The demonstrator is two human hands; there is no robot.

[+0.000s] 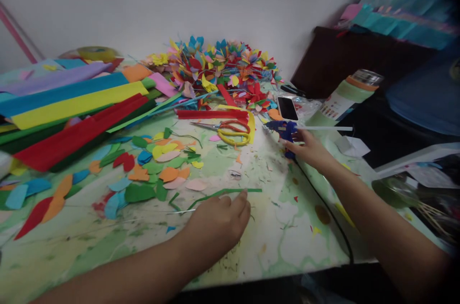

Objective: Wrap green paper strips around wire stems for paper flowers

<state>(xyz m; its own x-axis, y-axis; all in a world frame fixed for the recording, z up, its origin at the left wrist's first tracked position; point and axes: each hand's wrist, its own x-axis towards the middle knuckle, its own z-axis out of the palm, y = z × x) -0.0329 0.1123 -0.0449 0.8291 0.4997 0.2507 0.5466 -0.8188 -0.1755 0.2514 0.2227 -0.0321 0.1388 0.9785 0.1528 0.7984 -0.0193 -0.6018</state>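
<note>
Green strip (253,190) lies near, pinched by the left hand (219,222), seemingly for steadiness; farther right, the right hand (309,150) curls its fingers around the blue glue gun (282,127); far off, paper flowers (230,64) heap, likely kept clear of the work.

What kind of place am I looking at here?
Probably a craft table for making paper flowers, at home or in a small workshop: cut paper petals, a heap of colorful flowers, and a blue glue gun at the right hand.
</note>
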